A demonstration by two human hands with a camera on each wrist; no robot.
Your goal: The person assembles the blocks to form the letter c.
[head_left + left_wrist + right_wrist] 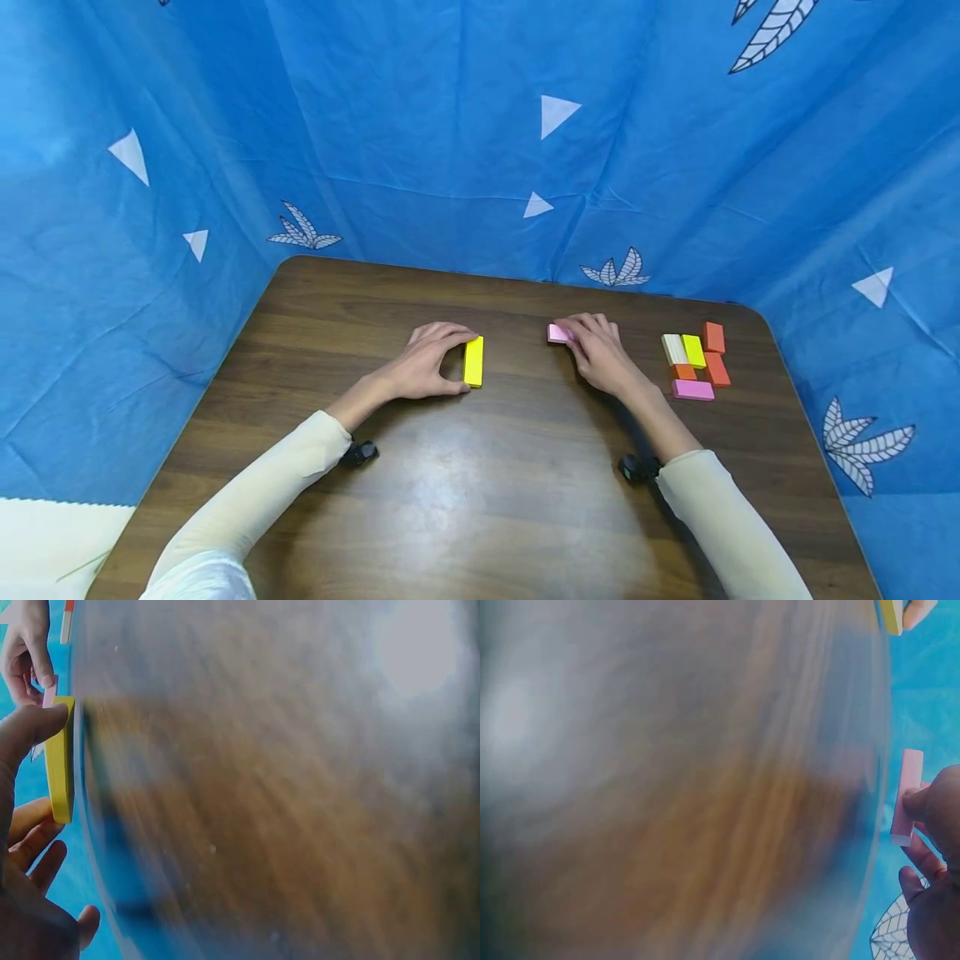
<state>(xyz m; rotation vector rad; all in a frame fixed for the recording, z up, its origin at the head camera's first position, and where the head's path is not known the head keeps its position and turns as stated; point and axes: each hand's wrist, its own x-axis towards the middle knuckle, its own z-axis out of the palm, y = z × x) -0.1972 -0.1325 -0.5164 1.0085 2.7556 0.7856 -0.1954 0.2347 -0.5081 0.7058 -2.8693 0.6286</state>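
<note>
My left hand (423,365) pinches a yellow rectangular block (473,362) end to end, thumb at the near end and fingertips at the far one. In the left wrist view the same yellow block (60,765) spans the gap between thumb and fingers. To its right across the table, my right hand (602,357) holds a pink block (557,333) between thumb and fingers, which cover its right part. The right wrist view shows more of this pink block (908,791), with the thumb pressed on its side. A space separates the two blocks.
Several loose blocks lie grouped right of my right hand: a white block (674,349), a yellow-green block (693,351), orange-red blocks (714,337) and a second pink block (693,390). Blue patterned cloth (450,125) hangs behind and beside the brown wooden table (465,517).
</note>
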